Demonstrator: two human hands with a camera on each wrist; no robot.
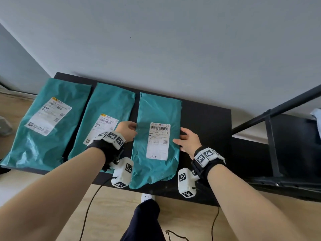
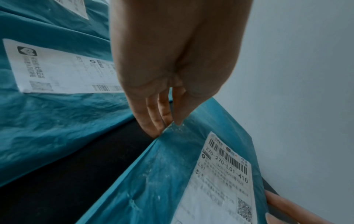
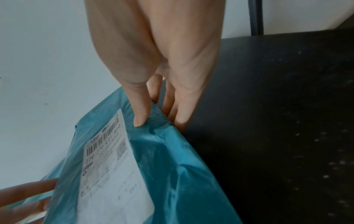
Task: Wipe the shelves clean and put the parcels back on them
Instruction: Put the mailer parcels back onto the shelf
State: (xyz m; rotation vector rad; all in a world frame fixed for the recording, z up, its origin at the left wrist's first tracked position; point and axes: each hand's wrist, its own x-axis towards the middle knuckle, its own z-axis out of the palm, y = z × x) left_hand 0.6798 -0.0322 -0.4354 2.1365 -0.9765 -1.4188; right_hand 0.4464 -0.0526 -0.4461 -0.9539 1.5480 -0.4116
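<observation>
Shelf: a flat black board [image 1: 205, 119] against a pale grey wall [image 1: 156, 40], speckled with light dust on its bare right part (seen best from the right wrist).
Held parcel: a teal plastic mailer bag [image 1: 156, 164], rightmost of three, lying on the shelf with its near end past the front edge.
Its label: a white shipping label [image 1: 159, 140] with a barcode, the printed code "270-270-L01-410", "L01" below, a small QR code, and two characters at the bottom that look like "淘宝"; the fine print is too blurred to read.
Left hand [image 1: 126, 130]: pinches the bag's left edge, thumb on top, fingers underneath.
Right hand [image 1: 188, 141]: pinches the right edge the same way, thumb on the top face.
Middle parcel: a second teal mailer bag [image 1: 104, 108], just left of the held one, a strip of shelf between them; its label text is not readable.
Left parcel: a third teal mailer bag [image 1: 43, 136], its white label [image 1: 48, 116] with a yellow corner logo (text too small).
Wrists: black straps bearing white blocks with black square markers.
</observation>
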